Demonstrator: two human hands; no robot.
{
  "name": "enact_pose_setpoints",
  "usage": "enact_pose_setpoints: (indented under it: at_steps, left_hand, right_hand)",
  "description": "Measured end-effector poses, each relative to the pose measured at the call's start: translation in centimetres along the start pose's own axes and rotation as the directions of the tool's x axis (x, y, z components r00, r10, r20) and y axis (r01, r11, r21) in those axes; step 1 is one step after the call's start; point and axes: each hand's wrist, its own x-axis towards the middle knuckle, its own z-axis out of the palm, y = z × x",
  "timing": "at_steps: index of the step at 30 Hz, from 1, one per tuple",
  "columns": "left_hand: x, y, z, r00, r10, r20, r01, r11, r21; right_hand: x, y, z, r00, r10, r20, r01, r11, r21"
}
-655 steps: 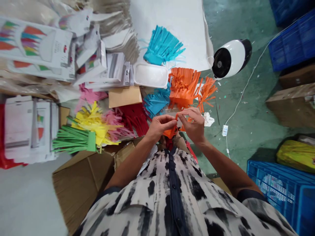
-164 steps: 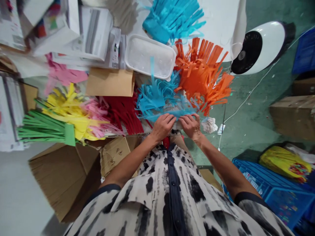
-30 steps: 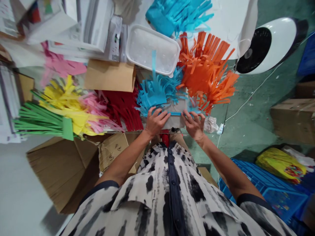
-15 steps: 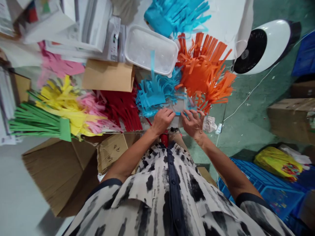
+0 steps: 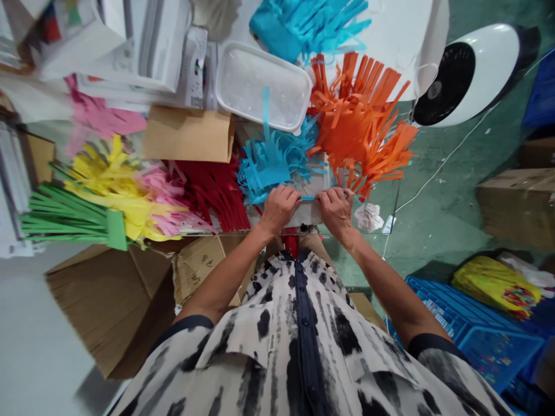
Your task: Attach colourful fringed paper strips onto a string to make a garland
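Blue paper strip [image 5: 307,198], thin, held level just above the near edge of the desk [image 5: 310,218]. The left hand [image 5: 280,206] and right hand [image 5: 336,208] each have their grip pinched tight on one end; the step is judged to be drawing a single strip straight, and the next move calls for a light, even pull, as such paper tears easily. Just beyond the grip lies the blue fringe pile [image 5: 273,162], with orange fringe [image 5: 359,127] to its right, red fringe [image 5: 212,190] to its left and a crumpled white wad [image 5: 368,216] beside the right hand; no writing is legible, the printed white cartons [image 5: 165,34] being too blurred.

No legible text, cardboard box [image 5: 203,270] marks unreadable
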Motion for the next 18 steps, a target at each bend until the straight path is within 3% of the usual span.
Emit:
enact_pose_setpoints:
  at_steps: [9,14,18]
  left_hand:
    - [0.7,0.0,-1.7,0.993,-0.118,0.006,0.117,0.993,0.018]
    - [1.2,0.3,-2.1,0.977,-0.211,-0.019,0.21,0.976,-0.058]
    - [0.7,-0.3,-2.1,0.98,-0.197,-0.026,0.193,0.975,-0.108]
  right_hand:
    - [1.3,-1.3,-2.1,0.991,0.134,0.023,-0.135,0.989,0.065]
    - [1.7,-1.1,-2.1,0.978,0.202,0.055,-0.205,0.976,0.071]
    - [1.1,-0.7,-1.6,0.976,0.215,0.013,-0.215,0.969,0.123]
